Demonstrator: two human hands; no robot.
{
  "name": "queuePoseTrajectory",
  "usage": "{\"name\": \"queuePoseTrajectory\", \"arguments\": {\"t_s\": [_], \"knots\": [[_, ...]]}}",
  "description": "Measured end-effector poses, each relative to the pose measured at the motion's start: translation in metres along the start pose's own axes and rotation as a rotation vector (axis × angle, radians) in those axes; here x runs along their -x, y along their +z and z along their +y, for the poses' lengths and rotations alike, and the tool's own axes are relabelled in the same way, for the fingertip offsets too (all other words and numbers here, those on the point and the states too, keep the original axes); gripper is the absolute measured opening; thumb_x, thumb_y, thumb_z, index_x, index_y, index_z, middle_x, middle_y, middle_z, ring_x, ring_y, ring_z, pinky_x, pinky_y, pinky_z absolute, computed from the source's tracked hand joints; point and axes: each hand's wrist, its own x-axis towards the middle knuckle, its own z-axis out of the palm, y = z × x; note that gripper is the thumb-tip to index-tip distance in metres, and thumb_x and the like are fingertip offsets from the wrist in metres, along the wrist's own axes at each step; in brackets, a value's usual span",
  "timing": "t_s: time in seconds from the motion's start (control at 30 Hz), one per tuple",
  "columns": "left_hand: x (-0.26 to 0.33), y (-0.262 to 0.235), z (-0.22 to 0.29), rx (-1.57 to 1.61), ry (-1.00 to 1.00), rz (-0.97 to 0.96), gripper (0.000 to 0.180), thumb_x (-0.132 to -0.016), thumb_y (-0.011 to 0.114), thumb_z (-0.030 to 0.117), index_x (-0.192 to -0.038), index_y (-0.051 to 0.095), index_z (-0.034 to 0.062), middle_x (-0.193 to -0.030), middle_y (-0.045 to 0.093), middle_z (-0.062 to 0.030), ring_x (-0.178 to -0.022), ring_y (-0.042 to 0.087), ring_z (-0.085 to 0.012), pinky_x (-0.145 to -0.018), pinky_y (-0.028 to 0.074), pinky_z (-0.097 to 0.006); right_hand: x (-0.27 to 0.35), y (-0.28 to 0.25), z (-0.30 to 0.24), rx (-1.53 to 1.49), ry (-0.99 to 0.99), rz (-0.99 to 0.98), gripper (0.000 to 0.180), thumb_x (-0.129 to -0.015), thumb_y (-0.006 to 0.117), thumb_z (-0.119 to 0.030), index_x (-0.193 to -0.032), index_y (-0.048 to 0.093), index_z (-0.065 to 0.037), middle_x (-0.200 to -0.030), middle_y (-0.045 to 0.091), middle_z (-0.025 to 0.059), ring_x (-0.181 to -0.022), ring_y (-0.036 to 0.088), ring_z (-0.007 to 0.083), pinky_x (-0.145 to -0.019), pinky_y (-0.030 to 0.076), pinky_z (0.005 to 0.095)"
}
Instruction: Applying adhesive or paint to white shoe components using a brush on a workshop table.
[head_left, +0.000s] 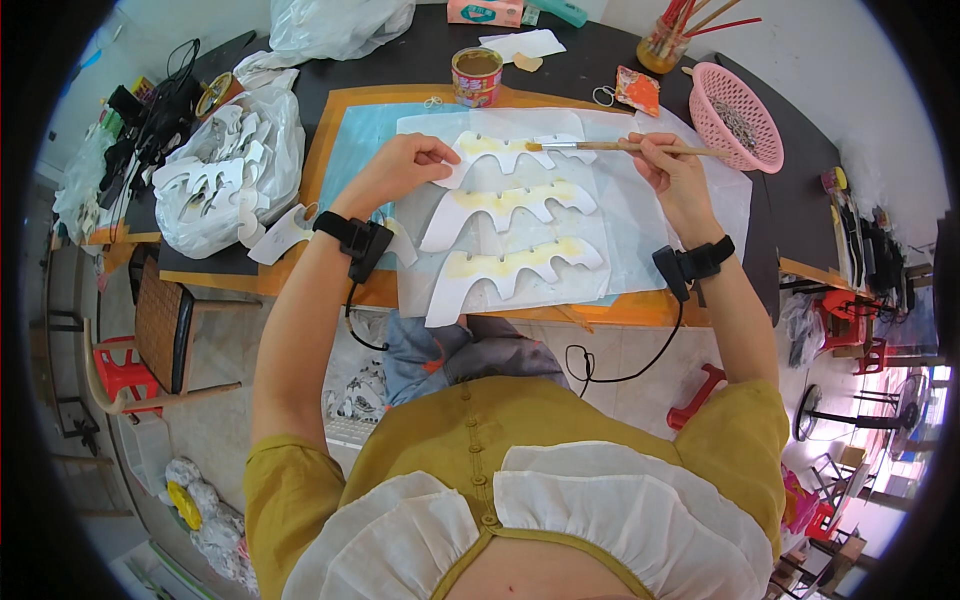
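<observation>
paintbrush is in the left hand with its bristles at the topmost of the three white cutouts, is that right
Not quite: the head view shows the paintbrush in the right hand, with its bristles at the topmost of the three white cutouts.

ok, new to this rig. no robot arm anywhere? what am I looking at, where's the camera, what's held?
Right, no robot: just a person's bare hands. The single picture comes from a wide fisheye camera worn on the head, looking down, so edges bend near the rim. Picture left is the person's left. Each wrist wears a black band with a cable.

The right hand holds a brush, its tip at the top one of three white scalloped pieces with yellowish patches. The left hand is at that piece's left end; whether it grips or only touches is unclear.

Around them on the table: a tin, a pink basket, a jar of brushes and a plastic bag.
</observation>
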Motion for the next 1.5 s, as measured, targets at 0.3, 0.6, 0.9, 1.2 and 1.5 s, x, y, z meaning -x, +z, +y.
{"name": "queuePoseTrajectory", "arguments": {"t_s": [0.3,0.6,0.9,1.2,1.5], "knots": [[0.002,0.000,0.007,0.000,-0.011,-0.012,0.019,-0.080,0.068,0.008,-0.098,0.072,0.0016,-0.087,0.068,-0.0056,-0.080,0.064,-0.0128,-0.074,0.049,-0.025,-0.003,-0.015,-0.001,-0.029,-0.066,0.029,0.008,-0.090,0.061,0.003,-0.097,0.059,0.001,-0.113,0.065,0.0183,-0.106,0.065,0.0247,-0.078,0.059,0.0206],[0.003,-0.001,0.012,-0.039,-0.057,-0.038,0.018,-0.084,0.067,0.007,-0.101,0.070,0.0010,-0.093,0.066,-0.0038,-0.084,0.060,-0.0091,-0.078,0.048,-0.022,0.009,0.001,-0.001,0.004,-0.062,-0.078,0.010,-0.090,0.059,0.005,-0.088,0.061,-0.005,-0.112,0.066,0.0150,-0.107,0.065,0.0216,-0.079,0.059,0.0208],[0.002,0.001,0.008,-0.026,-0.033,-0.010,0.018,-0.081,0.068,0.007,-0.098,0.072,0.0028,-0.089,0.067,-0.0059,-0.081,0.062,-0.0128,-0.075,0.049,-0.025,0.017,-0.020,-0.006,0.042,-0.122,-0.027,0.013,-0.088,0.058,0.008,-0.082,0.059,-0.004,-0.111,0.066,0.0145,-0.106,0.064,0.0209,-0.081,0.058,0.0223],[0.002,0.001,0.009,-0.046,-0.048,-0.005,0.019,-0.081,0.068,0.008,-0.099,0.073,0.0036,-0.089,0.067,-0.0063,-0.081,0.062,-0.0133,-0.076,0.049,-0.025,0.018,-0.018,-0.006,0.085,-0.181,-0.064,0.019,-0.089,0.056,0.009,-0.074,0.055,-0.004,-0.111,0.066,0.0154,-0.107,0.063,0.0208,-0.090,0.056,0.0296],[0.003,0.000,0.011,-0.057,-0.043,-0.011,0.019,-0.082,0.067,0.008,-0.100,0.071,0.0022,-0.090,0.066,-0.0044,-0.081,0.060,-0.0109,-0.076,0.048,-0.023,0.030,-0.010,-0.019,0.292,-0.259,-0.148,0.024,-0.088,0.054,0.009,-0.068,0.054,-0.003,-0.109,0.067,0.0164,-0.117,0.059,0.0308,-0.088,0.058,0.0353]]}}
